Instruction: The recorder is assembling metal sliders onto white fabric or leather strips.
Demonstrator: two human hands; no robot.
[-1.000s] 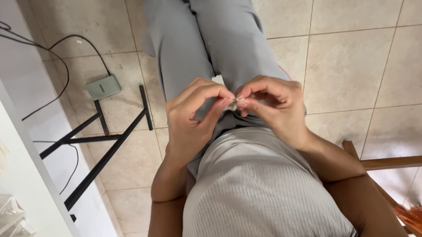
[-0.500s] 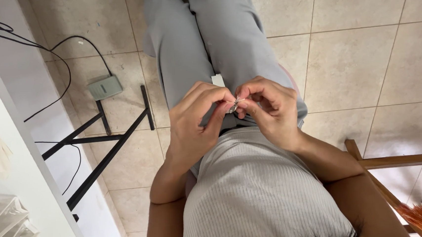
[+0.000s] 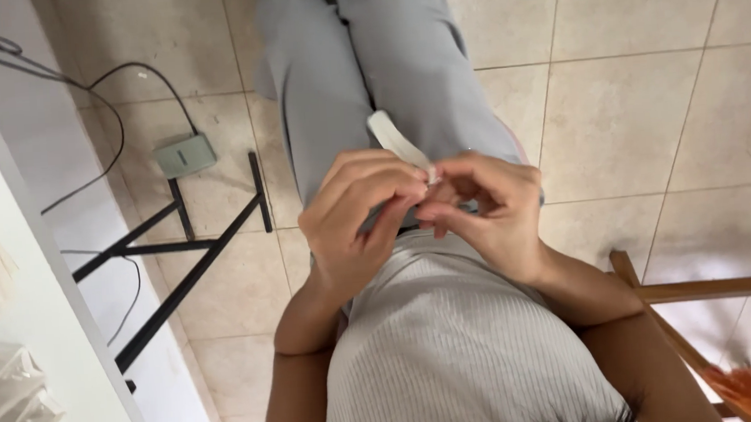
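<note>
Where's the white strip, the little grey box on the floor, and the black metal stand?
white strip (image 3: 391, 137), head view, on its flat middle above the fingers.
grey box (image 3: 184, 154), head view, on its top face.
black stand (image 3: 186, 247), head view, on the bar where its legs join.

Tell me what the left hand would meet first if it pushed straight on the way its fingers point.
The left hand points its fingers toward the right hand, so it would likely meet those fingertips first, right at the small white strip pinched between them. Depth is hard to judge.
</note>
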